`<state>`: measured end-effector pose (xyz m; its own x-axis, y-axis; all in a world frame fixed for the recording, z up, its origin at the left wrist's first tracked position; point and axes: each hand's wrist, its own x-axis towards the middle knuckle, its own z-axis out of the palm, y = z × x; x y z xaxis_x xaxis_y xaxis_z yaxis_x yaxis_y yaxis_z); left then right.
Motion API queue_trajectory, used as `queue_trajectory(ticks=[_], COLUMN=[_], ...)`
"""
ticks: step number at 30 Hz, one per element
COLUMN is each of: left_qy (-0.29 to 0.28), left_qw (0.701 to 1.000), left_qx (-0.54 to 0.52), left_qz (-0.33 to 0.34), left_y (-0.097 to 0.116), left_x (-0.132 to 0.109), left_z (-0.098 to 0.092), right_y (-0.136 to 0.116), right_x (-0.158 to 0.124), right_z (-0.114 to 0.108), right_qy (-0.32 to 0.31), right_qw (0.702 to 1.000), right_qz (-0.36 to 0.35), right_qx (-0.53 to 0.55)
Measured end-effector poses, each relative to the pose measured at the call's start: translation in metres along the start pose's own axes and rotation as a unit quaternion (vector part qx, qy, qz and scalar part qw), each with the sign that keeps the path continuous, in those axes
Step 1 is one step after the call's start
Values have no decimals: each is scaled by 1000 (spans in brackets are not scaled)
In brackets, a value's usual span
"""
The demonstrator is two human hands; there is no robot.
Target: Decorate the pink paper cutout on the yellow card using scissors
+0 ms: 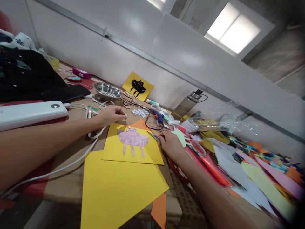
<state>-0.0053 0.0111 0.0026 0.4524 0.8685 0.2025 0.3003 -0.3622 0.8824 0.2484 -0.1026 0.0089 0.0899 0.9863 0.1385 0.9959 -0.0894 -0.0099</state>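
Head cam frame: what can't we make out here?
All in the head view:
Left hand: whether it pinches anything; too small and blurred.
Metal tool: back end, covered by the right hand.
Steel bowl: contents, too small to identify.
Large yellow sheet: lower part, cut off by the bottom edge.
White device: far end, cut off by the left edge.

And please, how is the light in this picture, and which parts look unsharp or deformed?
Head view: bright window washed out, soft glare on the white wall; head view: lower right corner dark and blurred, whole scene tilted, left forearm apparently stretched towards the border, pink cutout fairly clear.
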Motion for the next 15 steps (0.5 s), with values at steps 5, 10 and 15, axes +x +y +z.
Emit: queue_trajectory(ticks=[5,10,15], left_qy=[2,-1,-5], left_qw=[1000,1000,1000], left_qx=[-2,22,11], left_qz=[-5,0,-1], left_y=[1,1,1], left_x=[-2,-2,-2], left_z=[0,-1,-1], right_y=[0,-2,-4], right_x=[-3,-9,-5], right_z=[-1,-4,-4], right_qy=[-10,-23,-7], right_qw=[999,997,995], right_qz=[-40,-60,-69], right_qx=[-22,-39,-71])
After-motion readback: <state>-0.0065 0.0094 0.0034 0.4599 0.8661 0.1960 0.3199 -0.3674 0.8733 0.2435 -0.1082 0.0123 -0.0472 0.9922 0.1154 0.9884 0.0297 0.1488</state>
